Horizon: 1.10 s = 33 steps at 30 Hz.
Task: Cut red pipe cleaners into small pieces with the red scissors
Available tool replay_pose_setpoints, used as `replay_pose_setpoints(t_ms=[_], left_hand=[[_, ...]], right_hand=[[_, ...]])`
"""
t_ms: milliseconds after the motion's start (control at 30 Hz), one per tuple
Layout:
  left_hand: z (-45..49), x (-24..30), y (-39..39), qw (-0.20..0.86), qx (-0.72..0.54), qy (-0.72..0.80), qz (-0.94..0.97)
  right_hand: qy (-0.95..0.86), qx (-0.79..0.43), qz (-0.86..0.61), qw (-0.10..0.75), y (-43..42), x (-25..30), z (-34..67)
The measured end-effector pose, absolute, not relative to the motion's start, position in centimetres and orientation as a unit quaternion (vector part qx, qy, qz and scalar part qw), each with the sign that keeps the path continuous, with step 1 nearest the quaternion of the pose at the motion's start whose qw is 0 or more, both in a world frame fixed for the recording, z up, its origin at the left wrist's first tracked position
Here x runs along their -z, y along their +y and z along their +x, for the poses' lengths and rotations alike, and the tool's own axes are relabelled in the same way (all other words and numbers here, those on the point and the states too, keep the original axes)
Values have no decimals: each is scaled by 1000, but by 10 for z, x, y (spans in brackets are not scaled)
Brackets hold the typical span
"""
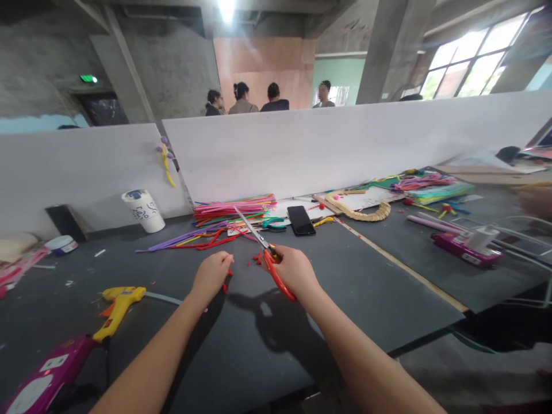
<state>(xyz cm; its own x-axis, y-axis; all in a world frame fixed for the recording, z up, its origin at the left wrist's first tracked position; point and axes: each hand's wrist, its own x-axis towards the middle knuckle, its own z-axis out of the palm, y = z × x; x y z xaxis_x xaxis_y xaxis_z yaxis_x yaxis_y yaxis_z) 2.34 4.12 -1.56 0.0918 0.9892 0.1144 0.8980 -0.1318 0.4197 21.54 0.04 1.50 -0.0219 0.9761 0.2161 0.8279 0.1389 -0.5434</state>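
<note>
My right hand (295, 269) grips a pair of scissors (276, 269) by the red-orange handles, and the metal blades point up and to the left. The blades look nearly together. To the left, my left hand (212, 275) is closed, fingers pressed together near the table. Small red fuzzy bits (225, 286) show beside and below its fingertips; whether they are held or lie on the table I cannot tell. More red snippets (257, 259) lie between the hands. Beyond them are pink, purple and red pipe cleaners (233, 210) in a loose bundle.
A yellow glue gun (118, 307) lies at left near a purple device (56, 368). Behind stand a white cup (144, 211) and a white partition (302, 149). A black phone (301, 221), teal-handled pliers (275, 224) and a wooden strip (401, 264) lie ahead and right.
</note>
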Motion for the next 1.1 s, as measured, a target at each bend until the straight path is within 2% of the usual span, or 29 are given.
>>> replay_pose_setpoints(t_ms=[200, 400, 700, 867, 1100], left_hand=[[-18, 10, 21, 109, -212, 639, 732], [-7, 21, 7, 144, -187, 552, 800], [-3, 27, 13, 206, -268, 557, 759], [-6, 21, 6, 315, -338, 597, 656], [-5, 11, -31, 493, -425, 574, 497]], right_hand=[[-737, -88, -632, 221, -3, -7, 206], [-752, -60, -628, 188, -2, -2, 203], [-754, -52, -633, 171, -1, -3, 204], [-753, -71, -631, 174, -3, -7, 204], [-754, -133, -615, 190, -6, -4, 200]])
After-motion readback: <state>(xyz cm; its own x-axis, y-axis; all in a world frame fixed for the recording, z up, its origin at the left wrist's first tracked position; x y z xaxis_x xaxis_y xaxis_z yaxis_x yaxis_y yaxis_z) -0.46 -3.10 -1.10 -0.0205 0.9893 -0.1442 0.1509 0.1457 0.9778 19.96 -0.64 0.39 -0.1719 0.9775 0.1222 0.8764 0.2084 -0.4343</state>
